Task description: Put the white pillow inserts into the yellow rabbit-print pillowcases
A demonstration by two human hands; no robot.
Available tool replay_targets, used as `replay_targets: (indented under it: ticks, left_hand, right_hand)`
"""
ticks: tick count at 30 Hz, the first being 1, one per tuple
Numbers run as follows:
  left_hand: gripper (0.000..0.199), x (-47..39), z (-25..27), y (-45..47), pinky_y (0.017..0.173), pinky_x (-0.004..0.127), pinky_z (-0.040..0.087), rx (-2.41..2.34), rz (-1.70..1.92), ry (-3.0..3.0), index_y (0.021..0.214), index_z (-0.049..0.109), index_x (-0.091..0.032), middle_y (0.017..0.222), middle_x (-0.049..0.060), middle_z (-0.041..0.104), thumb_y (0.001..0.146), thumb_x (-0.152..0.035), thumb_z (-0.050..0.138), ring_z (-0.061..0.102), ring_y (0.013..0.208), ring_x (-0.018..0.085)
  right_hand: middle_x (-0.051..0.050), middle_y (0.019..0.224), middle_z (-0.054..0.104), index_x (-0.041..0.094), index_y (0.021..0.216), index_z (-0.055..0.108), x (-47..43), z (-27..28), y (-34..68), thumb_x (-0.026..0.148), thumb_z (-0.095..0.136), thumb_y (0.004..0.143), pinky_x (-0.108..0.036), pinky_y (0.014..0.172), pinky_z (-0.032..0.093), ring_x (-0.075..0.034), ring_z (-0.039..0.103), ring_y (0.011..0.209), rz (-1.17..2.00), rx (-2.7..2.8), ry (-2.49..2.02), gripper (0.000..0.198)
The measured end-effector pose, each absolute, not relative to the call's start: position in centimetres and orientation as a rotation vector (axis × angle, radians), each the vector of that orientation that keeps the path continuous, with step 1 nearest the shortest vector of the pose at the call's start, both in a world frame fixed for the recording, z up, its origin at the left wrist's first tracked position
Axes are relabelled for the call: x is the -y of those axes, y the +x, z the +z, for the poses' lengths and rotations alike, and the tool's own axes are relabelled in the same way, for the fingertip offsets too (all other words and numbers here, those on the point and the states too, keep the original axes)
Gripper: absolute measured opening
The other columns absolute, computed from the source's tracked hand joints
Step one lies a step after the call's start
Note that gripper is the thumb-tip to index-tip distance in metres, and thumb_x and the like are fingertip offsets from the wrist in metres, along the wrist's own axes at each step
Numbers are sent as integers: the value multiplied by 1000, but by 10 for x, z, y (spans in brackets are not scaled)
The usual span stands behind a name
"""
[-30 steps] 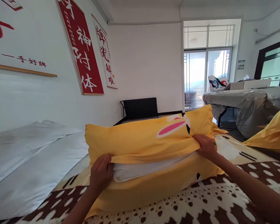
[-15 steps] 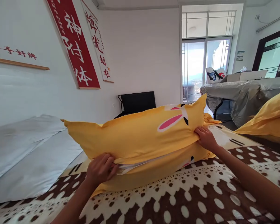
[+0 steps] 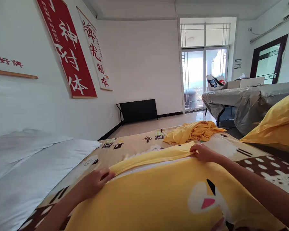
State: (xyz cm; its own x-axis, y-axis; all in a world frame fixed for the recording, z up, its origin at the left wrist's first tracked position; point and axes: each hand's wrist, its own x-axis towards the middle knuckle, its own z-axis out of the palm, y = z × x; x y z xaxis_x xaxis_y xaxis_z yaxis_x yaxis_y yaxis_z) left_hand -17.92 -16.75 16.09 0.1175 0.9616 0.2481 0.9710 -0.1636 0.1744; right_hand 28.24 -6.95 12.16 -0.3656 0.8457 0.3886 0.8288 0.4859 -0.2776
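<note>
A yellow pillowcase (image 3: 144,199) with a white rabbit print lies in front of me on the patterned blanket (image 3: 127,149). Along its far edge the opening gapes in a narrow slit, where a strip of the white pillow (image 3: 144,167) inside shows. My left hand (image 3: 95,182) is closed on the left end of that edge, fingertips at the slit. At the other end, my right hand (image 3: 205,153) pinches the fabric of the flap. The near part of the pillowcase runs out of view at the bottom.
White pillows (image 3: 43,170) lie on the left. Beyond the pillowcase is a crumpled yellow cloth (image 3: 195,131), and another yellow pillow (image 3: 279,123) stands at the right. A folded black table or frame (image 3: 138,110) leans by the wall; a plastic-covered table (image 3: 245,96) stands at the back right.
The pillowcase has tipped from standing on its side to lying flat toward me, its opening now at the far edge. Both hands kept hold; the crumpled cloth behind is now uncovered.
</note>
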Motion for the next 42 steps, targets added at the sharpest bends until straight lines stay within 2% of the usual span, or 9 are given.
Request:
replay_targets:
  ticks: [7,10,18,22,27,30,33,36,42]
  left_hand:
    - [37,187,148,-166,80,24,49,1905,-531,-2436,97,66,-26,101,3,67,83,-53,45,62,93,19]
    - [38,189,133,-169,89,26,49,1851,-584,-2393,103,64,-25,110,4,65,82,-51,48,60,102,21]
    - [31,188,115,-196,89,27,50,1856,-640,-2369,94,63,-25,107,4,64,83,-49,46,58,104,21]
    - [32,173,135,-188,84,26,50,1740,-495,-2551,76,61,-24,97,5,63,86,-47,41,58,93,19]
    - [40,161,120,-194,93,33,44,1759,-723,-2382,68,62,-23,123,7,56,85,-49,37,52,113,24]
    - [41,155,103,-199,89,27,47,1868,-884,-2413,74,64,-23,121,6,60,85,-51,36,52,117,23]
    - [39,150,102,-203,79,23,50,1989,-903,-2375,86,64,-23,99,4,68,83,-54,41,63,96,21]
    - [39,150,110,-207,71,22,51,2069,-813,-2352,94,62,-23,86,2,69,83,-55,44,65,79,18]
    - [47,171,98,-230,88,25,50,2215,-951,-2289,113,58,-23,120,6,63,81,-56,47,61,108,21]
  right_hand:
    - [-7,111,64,24,114,61,91,132,249,30,45,87,-36,94,38,-21,55,104,276,2637,-872,32]
    - [-8,105,62,22,108,60,92,123,248,34,43,88,-36,92,39,-21,54,100,257,2620,-872,29]
    - [-5,84,58,20,76,52,81,98,294,32,47,85,-33,73,44,-18,52,78,368,2457,-1083,16]
    - [-11,113,56,20,76,54,80,115,297,35,48,86,-41,94,39,-23,50,106,369,2382,-969,19]
    - [-9,135,46,23,84,61,72,107,306,40,49,86,-49,104,28,-28,40,125,344,2464,-1075,21]
    - [-11,125,56,23,92,62,63,84,301,36,41,90,-46,100,32,-27,47,118,261,2457,-1110,25]
    - [-9,93,65,19,77,59,54,75,290,31,37,91,-35,80,41,-21,57,87,169,2340,-1192,29]
    - [-4,70,61,19,66,53,48,84,281,27,37,89,-29,63,36,-17,52,65,113,2202,-1294,29]
    - [-4,74,61,20,73,54,60,81,292,31,33,92,-28,65,37,-17,53,71,131,2171,-1267,30]
